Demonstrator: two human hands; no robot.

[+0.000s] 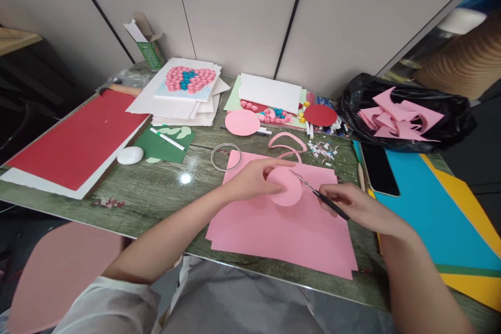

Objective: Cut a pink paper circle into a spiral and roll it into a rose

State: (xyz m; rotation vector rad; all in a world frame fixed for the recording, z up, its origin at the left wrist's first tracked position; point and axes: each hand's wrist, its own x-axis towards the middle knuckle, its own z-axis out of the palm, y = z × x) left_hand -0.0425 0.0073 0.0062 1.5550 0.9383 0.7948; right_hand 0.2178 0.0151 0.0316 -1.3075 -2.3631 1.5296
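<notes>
Between thumb and fingers, my left hand (256, 178) grips a round pink paper disc (287, 191) by its left side. My right hand (346, 202) is closed around the black handle of a pair of scissors (331, 204). The scissors' metal blades point up and left, reaching the disc's upper right edge. Both hands are above a stack of pink paper sheets (279, 237) at the table's front edge. Curled pink paper strips (289, 138) lie just beyond the sheets. A tape-like ring (226, 157) rests near the stack's upper left corner.
A black bag (465, 115) with pink offcuts (399, 117) stands at the right back. Blue paper (434, 209) and a phone (379, 169) lie at right. Red sheets (82, 141), a white oval object (130, 155) and a rosette picture (190, 79) are leftward. Another pink disc (242, 122) lies centrally.
</notes>
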